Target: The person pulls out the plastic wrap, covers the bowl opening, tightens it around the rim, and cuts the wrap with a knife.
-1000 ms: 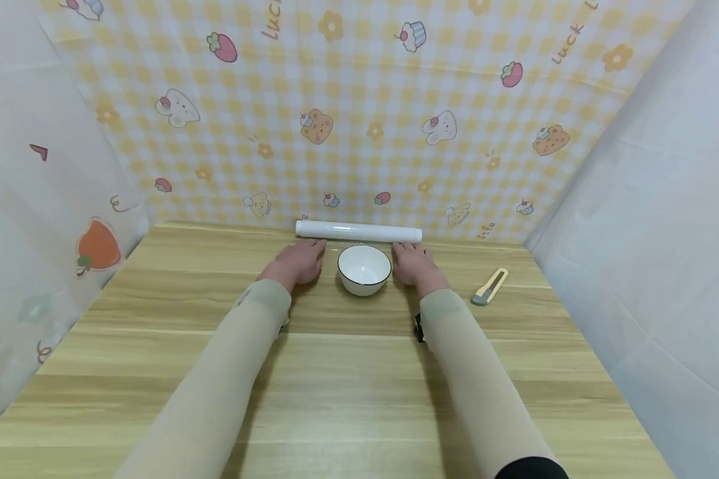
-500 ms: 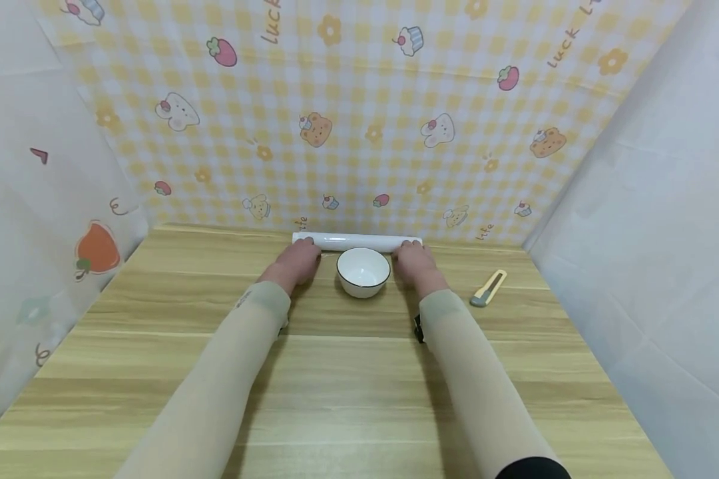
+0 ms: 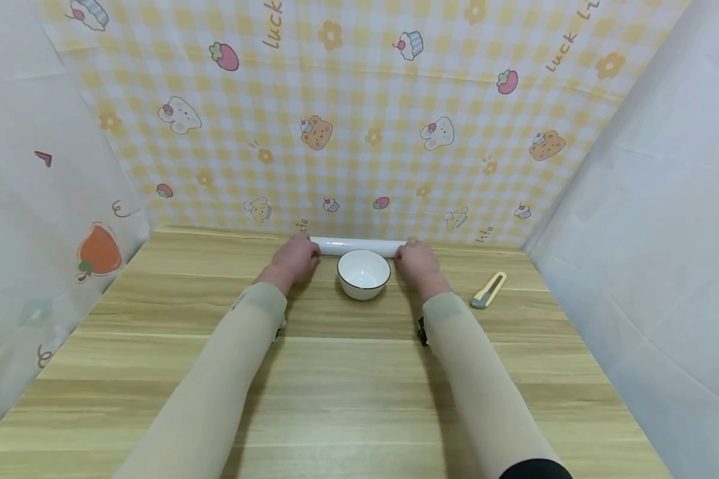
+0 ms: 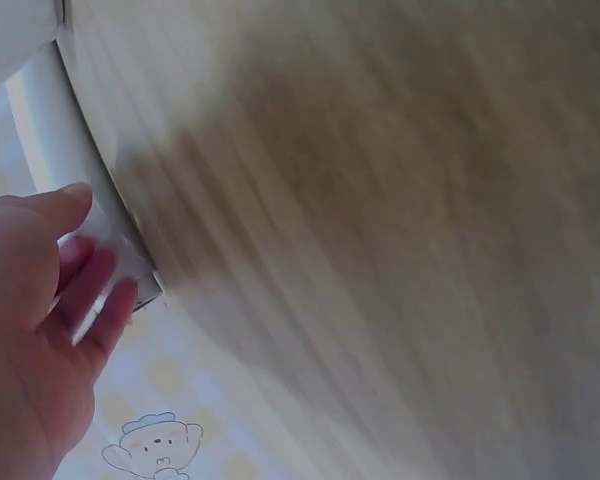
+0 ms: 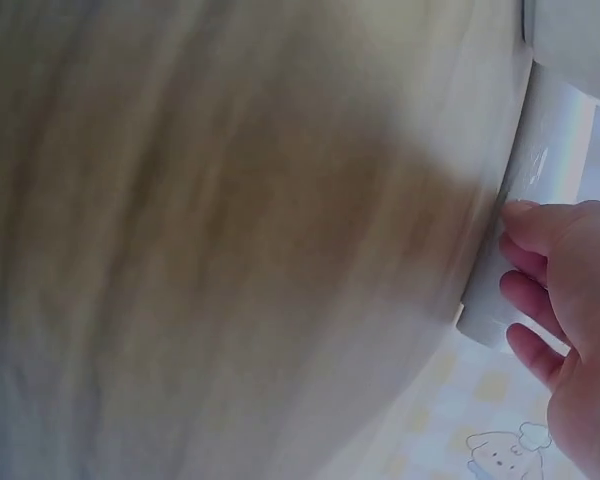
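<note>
A glossy white roll of cling film lies crosswise at the back of the table, by the patterned backdrop. My left hand grips its left end. At the other end, my right hand holds it with curled fingers. Both wrist views show thumb and fingers around the roll's ends, with the roll close to the tabletop on the left and the roll likewise on the right. Between the hands, just in front of the roll, stands a white bowl with a dark rim, partly overlapping the roll in the head view.
A yellow and grey utility knife lies on the wooden table to the right of my right hand. Behind rises a yellow checked cloth backdrop, and a white sheet hangs on the right side.
Both hands have moved from lying open in front of the roll to gripping its ends. The roll has shifted slightly toward me. The bowl and utility knife stay in place.
</note>
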`<state>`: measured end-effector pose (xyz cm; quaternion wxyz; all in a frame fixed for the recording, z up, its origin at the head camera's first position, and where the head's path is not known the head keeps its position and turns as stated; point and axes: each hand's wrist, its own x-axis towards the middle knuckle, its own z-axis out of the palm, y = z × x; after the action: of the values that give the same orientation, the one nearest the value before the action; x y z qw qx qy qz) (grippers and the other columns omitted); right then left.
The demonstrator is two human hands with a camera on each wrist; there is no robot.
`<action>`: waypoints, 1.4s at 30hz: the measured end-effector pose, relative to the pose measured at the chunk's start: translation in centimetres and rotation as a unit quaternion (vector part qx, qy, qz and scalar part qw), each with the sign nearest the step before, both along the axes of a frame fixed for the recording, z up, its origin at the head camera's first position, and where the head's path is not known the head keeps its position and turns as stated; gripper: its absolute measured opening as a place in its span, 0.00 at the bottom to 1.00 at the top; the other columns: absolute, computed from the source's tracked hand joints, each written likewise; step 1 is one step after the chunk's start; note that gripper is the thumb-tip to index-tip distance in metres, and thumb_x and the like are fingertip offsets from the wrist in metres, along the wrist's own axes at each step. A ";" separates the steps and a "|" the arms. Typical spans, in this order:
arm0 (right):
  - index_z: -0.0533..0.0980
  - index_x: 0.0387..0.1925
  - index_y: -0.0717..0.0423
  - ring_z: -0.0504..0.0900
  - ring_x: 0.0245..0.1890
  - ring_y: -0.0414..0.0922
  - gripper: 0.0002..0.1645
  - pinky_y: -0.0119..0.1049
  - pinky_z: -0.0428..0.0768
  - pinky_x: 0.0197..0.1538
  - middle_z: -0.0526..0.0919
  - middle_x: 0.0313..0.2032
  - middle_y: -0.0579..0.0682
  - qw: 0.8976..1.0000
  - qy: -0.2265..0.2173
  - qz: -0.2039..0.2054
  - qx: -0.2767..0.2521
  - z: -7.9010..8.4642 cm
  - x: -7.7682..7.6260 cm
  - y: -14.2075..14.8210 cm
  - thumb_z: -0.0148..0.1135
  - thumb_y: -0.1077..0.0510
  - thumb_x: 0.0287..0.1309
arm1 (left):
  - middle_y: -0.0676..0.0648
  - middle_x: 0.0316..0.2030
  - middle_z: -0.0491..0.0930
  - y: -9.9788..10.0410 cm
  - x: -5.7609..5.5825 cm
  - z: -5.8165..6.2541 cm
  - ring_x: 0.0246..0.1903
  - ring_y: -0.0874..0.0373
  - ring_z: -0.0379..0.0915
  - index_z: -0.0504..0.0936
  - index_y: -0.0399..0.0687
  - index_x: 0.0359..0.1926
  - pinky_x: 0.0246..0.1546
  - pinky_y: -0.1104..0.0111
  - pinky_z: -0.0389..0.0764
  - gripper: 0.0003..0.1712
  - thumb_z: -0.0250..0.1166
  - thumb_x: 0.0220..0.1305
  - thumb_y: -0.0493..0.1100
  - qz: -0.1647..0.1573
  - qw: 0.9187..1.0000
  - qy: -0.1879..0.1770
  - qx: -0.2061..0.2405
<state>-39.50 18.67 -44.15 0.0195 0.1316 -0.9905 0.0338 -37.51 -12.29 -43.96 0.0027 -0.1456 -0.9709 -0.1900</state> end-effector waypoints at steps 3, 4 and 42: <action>0.87 0.53 0.58 0.81 0.52 0.56 0.15 0.53 0.83 0.62 0.83 0.50 0.60 0.998 0.000 -0.011 -0.067 -0.4 0.0 0.8 0.58 0.55 0.81 | 0.36 0.60 0.82 -0.2 0.0 0.2 0.60 0.40 0.79 0.91 0.45 0.59 0.64 0.47 0.83 0.16 0.63 0.81 0.43 0.027 0.999 0.001 0.027; 0.87 0.53 0.58 0.81 0.52 0.56 0.15 0.53 0.82 0.63 0.82 0.50 0.60 0.996 -0.003 -0.013 -0.088 -0.5 0.0 1.0 0.59 0.55 0.81 | 0.36 0.62 0.83 -0.2 -0.1 0.3 0.62 0.39 0.80 0.91 0.45 0.59 0.66 0.46 0.82 0.16 0.62 0.81 0.43 0.034 0.999 -0.002 0.041; 0.81 0.41 0.61 0.87 0.40 0.43 0.06 0.33 0.86 0.64 0.86 0.36 0.54 0.503 -0.242 -0.345 -0.754 1.5 -0.2 -0.2 0.66 0.73 0.72 | 0.41 0.53 0.90 0.9 1.0 2.3 0.37 0.60 0.87 0.84 0.37 0.63 0.56 0.71 0.88 0.19 0.70 0.74 0.33 0.312 0.655 -0.286 0.626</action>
<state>-39.68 18.43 -42.67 -0.1193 -0.2988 -0.5231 0.7892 -36.49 -11.39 -41.68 -0.1259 0.2639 -0.5633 -0.7728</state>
